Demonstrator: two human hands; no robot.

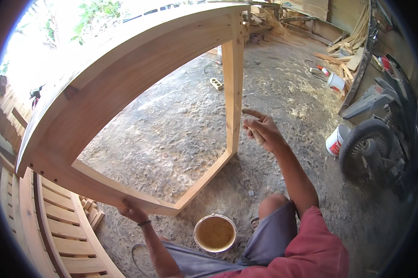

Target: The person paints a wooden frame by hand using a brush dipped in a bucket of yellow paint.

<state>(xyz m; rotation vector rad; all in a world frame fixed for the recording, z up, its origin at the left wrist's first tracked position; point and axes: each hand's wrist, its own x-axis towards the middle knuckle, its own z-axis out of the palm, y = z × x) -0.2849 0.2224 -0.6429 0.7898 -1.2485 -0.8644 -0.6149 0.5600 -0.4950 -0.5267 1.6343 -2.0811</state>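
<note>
A large wooden frame [231,83] of pale timber stands tilted in front of me, with a broad curved panel along its left side. My left hand [134,213] grips its lower edge, thumb on the near face and the other fingers partly hidden. Just right of the upright leg is my right hand [266,133], its index finger stretched toward the wood and the rest curled. Something pale shows at those curled fingers, but I cannot make out what it is. Between my knees sits a round bucket [198,237] holding a tan paste or powder.
A slatted wooden piece [70,229] lies at the lower left. On the rough floor are a power strip [216,84] and a white bucket [335,141] beside a motorcycle wheel [365,147]. Another white bucket [336,82] and scrap boards [352,60] lie farther right.
</note>
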